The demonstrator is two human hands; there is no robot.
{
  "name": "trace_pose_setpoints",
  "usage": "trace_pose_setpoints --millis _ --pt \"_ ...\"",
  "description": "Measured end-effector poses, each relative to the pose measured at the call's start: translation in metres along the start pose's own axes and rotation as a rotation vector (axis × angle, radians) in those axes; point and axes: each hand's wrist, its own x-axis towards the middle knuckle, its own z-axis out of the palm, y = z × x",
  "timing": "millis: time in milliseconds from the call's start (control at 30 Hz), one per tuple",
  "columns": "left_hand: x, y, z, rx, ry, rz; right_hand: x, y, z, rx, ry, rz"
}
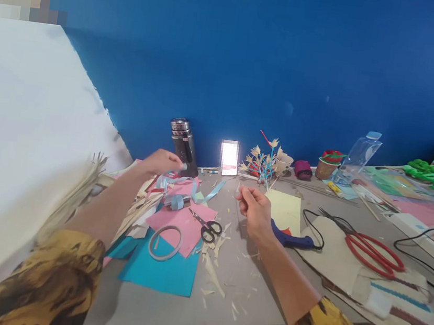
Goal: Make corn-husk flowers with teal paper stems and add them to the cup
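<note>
My left hand point(165, 162) is closed in a pinch above the light blue ribbon point(199, 198), near the dark thermos point(184, 150); whatever its fingertips hold is too small to name. My right hand point(253, 205) has its fingers curled together over the grey table point(241, 287), left of the yellow paper point(288, 205), and what it grips is too small to make out. Between and below my hands, black scissors point(209, 229) lie partly on pink paper point(189, 222). A roll of tape point(165, 242) rests on pink and teal paper point(163, 274).
A bundle of straw-coloured flowers point(263, 163) stands at the back beside a lit phone point(229, 159). To the right are a blue-handled tool point(296, 241), red-handled scissors point(374, 254) and a clear bottle point(357, 158). Dried husks point(74, 192) lie at the left.
</note>
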Motion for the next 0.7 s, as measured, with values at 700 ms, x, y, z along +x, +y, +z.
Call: trace_pose_setpoints --millis 700 --pt "-0.123 -0.016 0.099 -0.879 0.047 -0.137 -0.067 -0.045 -0.011 -0.395 -0.59 0.108"
